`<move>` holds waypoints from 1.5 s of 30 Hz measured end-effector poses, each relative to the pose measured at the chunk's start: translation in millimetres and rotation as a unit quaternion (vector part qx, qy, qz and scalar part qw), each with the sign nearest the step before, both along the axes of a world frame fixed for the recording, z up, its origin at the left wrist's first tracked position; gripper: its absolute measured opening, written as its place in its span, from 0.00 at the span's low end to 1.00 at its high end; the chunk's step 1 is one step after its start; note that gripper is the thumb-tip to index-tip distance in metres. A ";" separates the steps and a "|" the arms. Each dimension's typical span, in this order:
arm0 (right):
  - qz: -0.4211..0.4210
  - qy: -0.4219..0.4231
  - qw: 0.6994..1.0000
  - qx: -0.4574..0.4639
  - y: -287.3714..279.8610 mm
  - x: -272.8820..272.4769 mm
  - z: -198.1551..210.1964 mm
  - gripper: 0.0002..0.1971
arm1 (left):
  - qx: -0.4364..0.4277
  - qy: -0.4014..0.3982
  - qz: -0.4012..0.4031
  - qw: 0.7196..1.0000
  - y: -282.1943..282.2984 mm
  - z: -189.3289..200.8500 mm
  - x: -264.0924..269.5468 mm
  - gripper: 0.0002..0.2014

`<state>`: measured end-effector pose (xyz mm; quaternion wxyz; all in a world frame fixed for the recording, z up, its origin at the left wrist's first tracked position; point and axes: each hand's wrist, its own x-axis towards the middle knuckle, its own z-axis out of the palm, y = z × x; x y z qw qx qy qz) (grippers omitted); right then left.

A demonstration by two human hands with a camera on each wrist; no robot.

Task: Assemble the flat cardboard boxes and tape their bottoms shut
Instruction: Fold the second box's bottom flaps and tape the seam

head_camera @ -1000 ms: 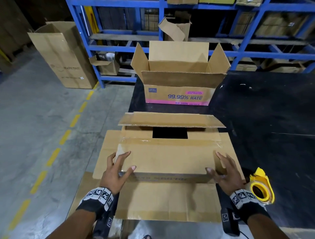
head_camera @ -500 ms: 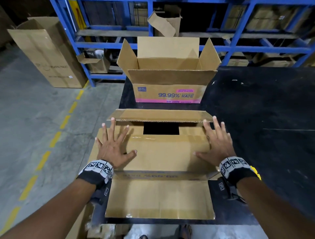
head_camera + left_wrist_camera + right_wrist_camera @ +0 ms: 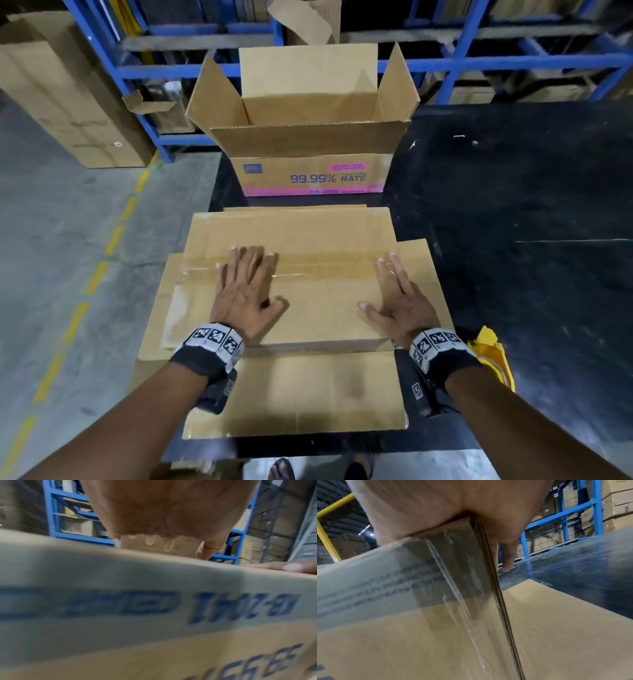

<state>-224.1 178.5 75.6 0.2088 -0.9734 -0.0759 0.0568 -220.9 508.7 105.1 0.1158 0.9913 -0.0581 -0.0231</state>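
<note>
A brown cardboard box [image 3: 308, 236] lies bottom-up on the black table [image 3: 513, 205], its two long flaps folded shut. Clear tape [image 3: 325, 270] runs along the seam. My left hand [image 3: 245, 284] lies flat with straight fingers on the flaps near the middle. At the box's right end my right hand [image 3: 397, 294] rests flat, fingers straight along the edge. The left wrist view shows blue print on the box side [image 3: 154, 608] below my palm [image 3: 168, 507]. In the right wrist view, tape [image 3: 450, 574] wraps the box corner under my palm [image 3: 436, 507]. The yellow tape dispenser [image 3: 493, 356] sits behind my right wrist.
An assembled open-top box [image 3: 305, 137] printed "99.99% RATE" stands farther back on the table. Blue shelving [image 3: 445, 61] with cartons runs behind it. A tall carton [image 3: 68, 102] stands on the concrete floor at the left, beside a yellow dashed line [image 3: 96, 277].
The far flap has come down and closed the dark gap in the box bottom. My left hand slid right toward the middle of the seam; my right hand moved to the right end.
</note>
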 end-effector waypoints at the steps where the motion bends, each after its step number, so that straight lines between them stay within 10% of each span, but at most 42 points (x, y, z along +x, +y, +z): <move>1: -0.003 -0.002 1.000 -0.011 -0.1 0.2 -0.2 0.49 | -0.005 -0.004 -0.029 1.000 -23.1 0.7 4.4 0.44; 9: -0.143 -0.055 0.970 0.187 -41.9 -19.1 -6.5 0.38 | 0.061 0.066 -0.084 0.992 -129.4 -24.5 13.4 0.34; 15: -0.388 0.068 0.919 0.005 -144.5 -81.1 -40.6 0.47 | 0.053 0.070 -0.085 0.993 -129.3 -21.5 11.9 0.34; 19: -0.368 0.210 0.905 -0.030 -170.6 -104.5 -71.9 0.41 | 0.057 0.066 -0.084 0.993 -134.7 -19.3 12.7 0.34; 24: -0.406 0.123 0.905 0.033 -182.4 -102.7 -89.7 0.18 | 0.056 0.061 -0.077 0.994 -143.5 -21.1 13.5 0.33; 28: -0.425 0.044 0.881 0.202 -195.1 -83.0 -49.6 0.18 | 0.053 0.060 -0.074 0.994 -150.1 -17.4 10.7 0.34; 34: -0.213 -0.043 0.932 0.289 -166.7 -22.5 54.4 0.31 | -0.130 0.064 -0.051 0.988 -137.6 7.4 17.4 0.44; 45: 0.085 -0.081 0.957 0.267 21.5 46.3 152.9 0.29 | -0.660 0.034 0.085 0.746 -59.0 121.3 27.1 0.14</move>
